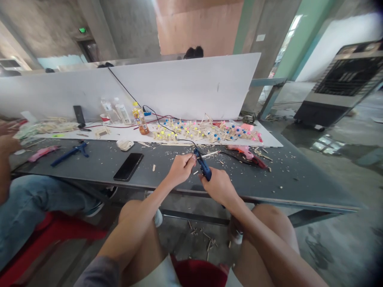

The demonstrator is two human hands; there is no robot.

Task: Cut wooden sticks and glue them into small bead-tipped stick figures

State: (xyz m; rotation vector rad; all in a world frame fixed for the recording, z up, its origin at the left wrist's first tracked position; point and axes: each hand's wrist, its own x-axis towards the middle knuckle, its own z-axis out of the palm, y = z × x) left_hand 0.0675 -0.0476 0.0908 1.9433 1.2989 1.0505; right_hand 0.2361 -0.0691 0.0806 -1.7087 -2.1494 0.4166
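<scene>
In my right hand (220,186) is a blue glue gun (204,165), the fingers wrapped round its lower part. It tilts away from me above the front of the grey table, and a black cord reaches the table close to its upper end. My left hand (181,168) is closed in a pinch right beside that upper end; what the fingertips hold, if anything, is too small to make out. Beyond both hands stand many small stick pieces (191,130) with yellow, blue and pink tips, on a white board (272,139).
A black phone (128,166) lies left of my hands. Behind it stands a drink bottle (140,118). A pink glue gun (242,151) and red-handled pliers (259,161) lie to the right. Another blue tool (70,154) is near a co-worker's hand (10,144). Wood scraps litter the table (305,179).
</scene>
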